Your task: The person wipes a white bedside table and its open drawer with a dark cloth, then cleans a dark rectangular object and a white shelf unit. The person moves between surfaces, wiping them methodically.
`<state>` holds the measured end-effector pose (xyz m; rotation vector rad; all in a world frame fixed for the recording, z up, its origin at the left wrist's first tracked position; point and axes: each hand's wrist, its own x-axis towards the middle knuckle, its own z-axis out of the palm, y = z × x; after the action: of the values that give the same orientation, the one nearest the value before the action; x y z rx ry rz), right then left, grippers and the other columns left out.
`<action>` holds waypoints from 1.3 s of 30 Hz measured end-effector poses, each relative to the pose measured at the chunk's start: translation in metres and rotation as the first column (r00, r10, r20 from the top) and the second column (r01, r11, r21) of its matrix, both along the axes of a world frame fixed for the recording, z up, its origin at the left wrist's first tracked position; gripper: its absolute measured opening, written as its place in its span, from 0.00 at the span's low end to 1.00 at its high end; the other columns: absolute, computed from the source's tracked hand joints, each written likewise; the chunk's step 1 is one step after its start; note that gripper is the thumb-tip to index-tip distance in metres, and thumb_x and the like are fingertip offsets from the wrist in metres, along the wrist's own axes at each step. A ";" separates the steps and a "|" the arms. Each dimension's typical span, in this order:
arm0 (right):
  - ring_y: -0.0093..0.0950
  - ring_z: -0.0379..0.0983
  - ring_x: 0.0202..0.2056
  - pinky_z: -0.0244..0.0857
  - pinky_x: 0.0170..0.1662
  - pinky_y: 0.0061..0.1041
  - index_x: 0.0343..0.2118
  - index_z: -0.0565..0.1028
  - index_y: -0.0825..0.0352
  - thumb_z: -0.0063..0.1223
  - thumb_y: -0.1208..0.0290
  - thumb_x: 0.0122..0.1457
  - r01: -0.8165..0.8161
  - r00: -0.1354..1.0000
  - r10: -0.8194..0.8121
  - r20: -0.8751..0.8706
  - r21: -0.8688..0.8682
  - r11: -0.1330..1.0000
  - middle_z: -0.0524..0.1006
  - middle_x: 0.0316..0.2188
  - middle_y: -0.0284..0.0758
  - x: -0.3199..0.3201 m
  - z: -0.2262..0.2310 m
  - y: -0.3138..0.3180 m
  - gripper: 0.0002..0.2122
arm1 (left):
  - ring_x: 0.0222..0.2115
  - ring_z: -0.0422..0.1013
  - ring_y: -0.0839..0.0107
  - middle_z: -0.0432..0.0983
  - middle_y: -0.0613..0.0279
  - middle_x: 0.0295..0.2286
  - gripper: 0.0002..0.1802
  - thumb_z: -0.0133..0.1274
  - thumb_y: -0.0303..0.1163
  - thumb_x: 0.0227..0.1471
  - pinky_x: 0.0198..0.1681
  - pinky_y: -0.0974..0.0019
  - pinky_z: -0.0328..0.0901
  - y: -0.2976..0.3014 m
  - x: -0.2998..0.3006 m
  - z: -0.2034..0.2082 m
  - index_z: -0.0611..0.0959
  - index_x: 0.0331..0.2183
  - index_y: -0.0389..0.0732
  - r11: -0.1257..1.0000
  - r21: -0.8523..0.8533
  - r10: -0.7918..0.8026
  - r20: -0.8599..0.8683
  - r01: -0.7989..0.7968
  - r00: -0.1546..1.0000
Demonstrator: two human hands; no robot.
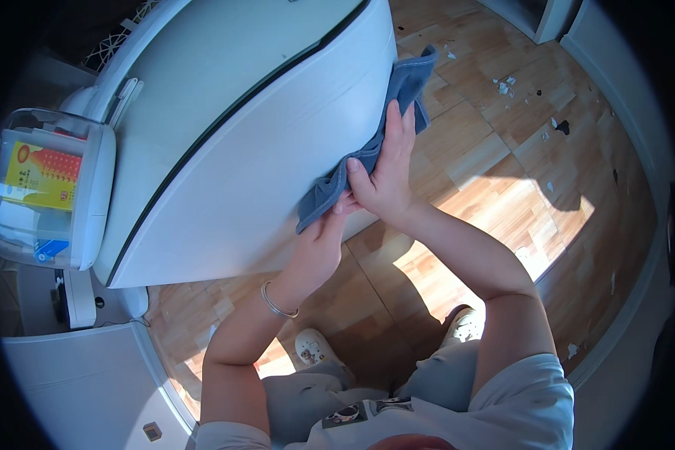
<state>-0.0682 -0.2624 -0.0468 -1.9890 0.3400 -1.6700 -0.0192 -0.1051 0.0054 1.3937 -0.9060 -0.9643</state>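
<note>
Grip of the right hand (386,169) is spread along a blue-grey cloth (412,79), thumb set apart from straight fingers; the left hand (321,244) is placed at the cloth's lower end, its fingertips partly hidden. Whether the cloth is pinched by either hand cannot be told. It is laid in folds along the right edge of a white curved panel (270,157). A bracelet (277,301) is worn on the left wrist. Wood flooring (457,142) is littered with white scraps (504,86); at far left, a yellow-and-red box (43,178) is held in a clear container (97,202).
</note>
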 end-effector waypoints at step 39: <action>0.43 0.76 0.41 0.68 0.48 0.35 0.41 0.77 0.73 0.47 0.75 0.53 -0.625 0.635 0.509 -0.581 0.000 0.780 0.79 0.39 0.47 0.051 0.258 0.108 0.14 | 0.56 0.60 0.58 0.69 0.58 0.53 0.29 0.57 0.46 0.45 0.61 0.50 0.36 0.098 0.040 0.128 0.78 0.47 0.39 0.758 -0.476 0.458 0.875 -0.447 -0.156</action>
<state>-0.0176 -0.1545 0.2110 -2.3756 -0.2811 -0.7203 0.0207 -0.0068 0.1336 2.1610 -1.1749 0.9106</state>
